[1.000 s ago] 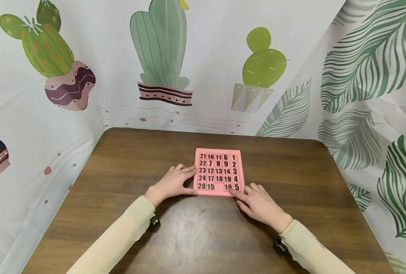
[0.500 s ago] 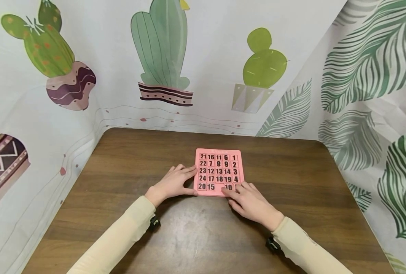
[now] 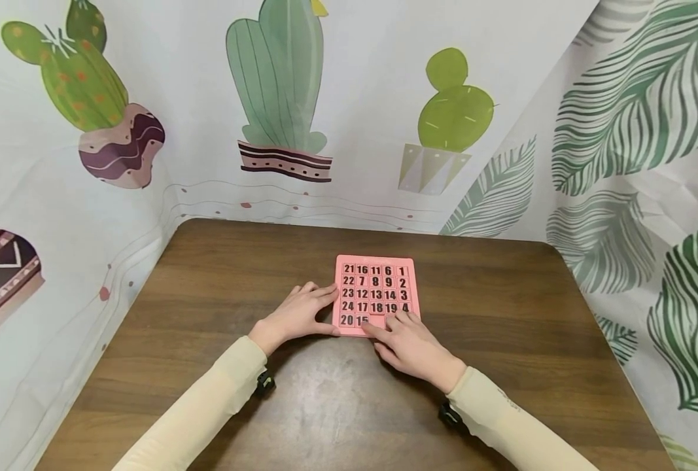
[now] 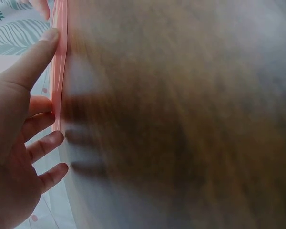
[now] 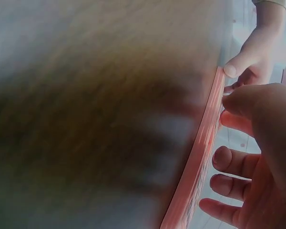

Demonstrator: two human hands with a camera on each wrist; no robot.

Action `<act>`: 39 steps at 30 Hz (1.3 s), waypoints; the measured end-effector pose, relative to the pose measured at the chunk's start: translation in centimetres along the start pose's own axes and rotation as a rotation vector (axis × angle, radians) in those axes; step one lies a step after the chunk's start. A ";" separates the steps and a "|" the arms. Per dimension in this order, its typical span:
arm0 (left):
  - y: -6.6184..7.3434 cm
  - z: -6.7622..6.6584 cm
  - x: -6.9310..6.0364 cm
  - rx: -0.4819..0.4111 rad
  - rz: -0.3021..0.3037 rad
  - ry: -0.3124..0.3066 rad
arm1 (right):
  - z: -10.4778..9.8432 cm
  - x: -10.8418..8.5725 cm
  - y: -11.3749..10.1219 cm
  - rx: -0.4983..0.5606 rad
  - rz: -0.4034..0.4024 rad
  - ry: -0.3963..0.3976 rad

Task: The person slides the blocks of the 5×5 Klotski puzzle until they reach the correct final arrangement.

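Observation:
A pink sliding number puzzle lies flat on the table, its black-numbered tiles facing up. The left hand touches the puzzle's left side, thumb near the lower left corner and fingers higher up. In the left wrist view, that thumb and the fingertips meet the pink edge. The index finger of the right hand is at the number 15 tile in the bottom row. A tile-sized gap shows right of 15. Tiles at the lower right are partly hidden by the right hand.
The brown wooden table extends around the puzzle on all sides. A white cloth printed with cacti and leaves hangs behind it and at both sides. Each wrist wears a black device.
The right hand has moved left along the bottom row, from the number 10 tile across the gap to 15. The left hand and the puzzle have stayed in place.

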State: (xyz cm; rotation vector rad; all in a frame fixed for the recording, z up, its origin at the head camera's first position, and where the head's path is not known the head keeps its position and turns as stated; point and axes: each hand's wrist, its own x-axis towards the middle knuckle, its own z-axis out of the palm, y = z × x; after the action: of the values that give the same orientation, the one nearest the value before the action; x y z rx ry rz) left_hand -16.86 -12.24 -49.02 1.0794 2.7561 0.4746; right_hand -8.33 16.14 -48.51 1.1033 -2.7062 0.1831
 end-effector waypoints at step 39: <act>-0.1 0.2 0.1 0.016 0.006 0.008 | -0.3 -1.9 1.1 0.004 0.034 0.012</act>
State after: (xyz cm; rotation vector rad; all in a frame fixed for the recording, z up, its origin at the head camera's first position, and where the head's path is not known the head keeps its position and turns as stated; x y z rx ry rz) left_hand -16.93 -12.19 -49.20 1.0920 2.7692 0.4592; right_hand -7.73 18.32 -48.72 1.0540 -2.7170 0.2004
